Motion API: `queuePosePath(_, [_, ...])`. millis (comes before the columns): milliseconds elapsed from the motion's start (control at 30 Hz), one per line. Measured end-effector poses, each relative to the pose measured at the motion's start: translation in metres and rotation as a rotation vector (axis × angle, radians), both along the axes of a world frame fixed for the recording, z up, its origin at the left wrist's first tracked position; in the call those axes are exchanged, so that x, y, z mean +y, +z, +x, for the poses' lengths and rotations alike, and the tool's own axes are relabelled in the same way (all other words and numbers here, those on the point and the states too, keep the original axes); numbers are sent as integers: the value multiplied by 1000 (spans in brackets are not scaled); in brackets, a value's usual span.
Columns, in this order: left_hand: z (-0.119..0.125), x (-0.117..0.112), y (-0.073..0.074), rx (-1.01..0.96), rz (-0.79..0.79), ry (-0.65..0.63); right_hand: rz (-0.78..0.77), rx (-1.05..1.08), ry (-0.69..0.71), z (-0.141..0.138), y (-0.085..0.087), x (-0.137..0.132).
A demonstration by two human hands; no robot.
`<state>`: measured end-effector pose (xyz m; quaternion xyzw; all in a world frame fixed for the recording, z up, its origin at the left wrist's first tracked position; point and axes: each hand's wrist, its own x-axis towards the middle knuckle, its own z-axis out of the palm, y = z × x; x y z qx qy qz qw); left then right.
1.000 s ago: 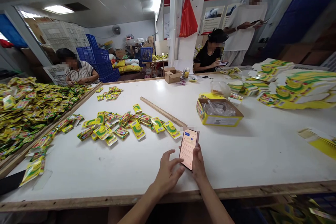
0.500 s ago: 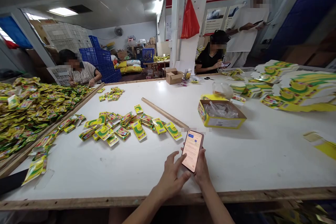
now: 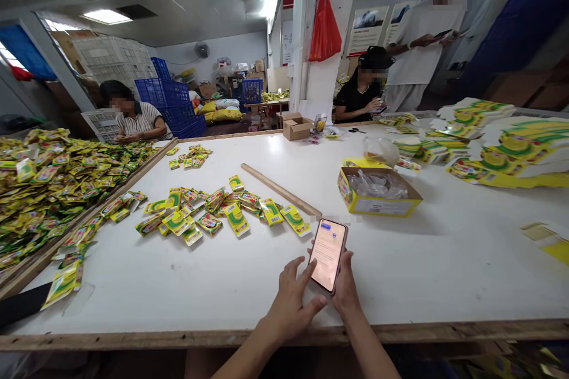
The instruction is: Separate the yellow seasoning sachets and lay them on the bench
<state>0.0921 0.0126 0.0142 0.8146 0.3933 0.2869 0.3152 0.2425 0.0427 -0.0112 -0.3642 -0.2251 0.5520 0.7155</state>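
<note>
A smartphone [image 3: 329, 256] with a lit screen of text is tilted up over the white table. My right hand [image 3: 347, 289] grips it from the right side and behind; part of that hand is hidden by the phone. My left hand [image 3: 291, 301] is beside it with fingers spread, the index fingertip at the left part of the screen. Beyond the phone lie a wooden strip [image 3: 281, 189] and a loose cluster of small yellow-green packets [image 3: 237, 219].
A large heap of packets [image 3: 53, 183] lies behind a wooden rail at left. An open yellow carton [image 3: 377, 207] holds clear plastic bags. Flattened cartons [image 3: 515, 154] are stacked at right. One person [image 3: 140, 121] sits at far left; two others [image 3: 360, 95] are at the back right.
The view has shifted slightly. My hands and the phone keep nearly the same pose. The person at far left has drawn their hands closer together.
</note>
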Motion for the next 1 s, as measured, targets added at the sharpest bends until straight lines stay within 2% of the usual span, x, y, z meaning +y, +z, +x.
queuePosePath(267, [-7, -3, -2, -8, -8, 19, -10, 20, -8, -1, 4, 0])
queuePosePath(500, [-3, -2, -2, -29, -19, 42, -3, 53, 13, -1, 4, -1])
queuePosePath(767, [3, -5, 3, -63, 141, -13, -14, 22, 25, -1, 2, -1])
queuePosePath(1000, [-3, -14, 10, 36, 190, -33, -26, 45, 51, 0, 3, -3])
